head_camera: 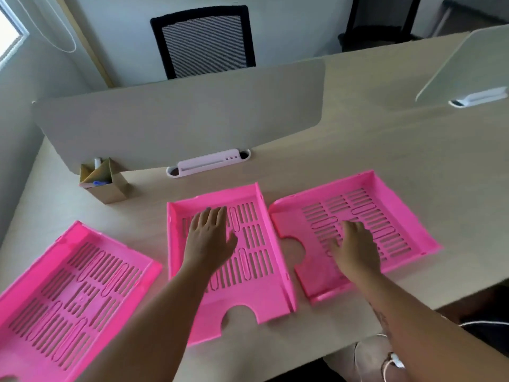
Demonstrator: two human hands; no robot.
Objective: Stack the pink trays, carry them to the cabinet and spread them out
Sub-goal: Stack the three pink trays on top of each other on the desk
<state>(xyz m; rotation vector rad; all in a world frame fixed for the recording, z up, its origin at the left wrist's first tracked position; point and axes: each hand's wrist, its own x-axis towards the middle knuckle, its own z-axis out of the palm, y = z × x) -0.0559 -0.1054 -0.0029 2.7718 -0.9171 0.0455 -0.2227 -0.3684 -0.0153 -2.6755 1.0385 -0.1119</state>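
Three pink slotted trays lie side by side on the desk. The left tray [68,293] sits at the near left corner, untouched. My left hand [209,235] rests flat, fingers spread, inside the middle tray [256,296]. Inside the right tray [396,213], which is turned at an angle, my right hand [355,246] lies palm down on the slotted floor. Neither hand grips anything.
A grey divider panel [176,119] stands across the desk behind the trays, with a white clamp [209,162] at its base. A cardboard pen holder [103,180] stands at the back left. A black mesh chair [203,40] is beyond. A second divider [465,62] stands at the far right.
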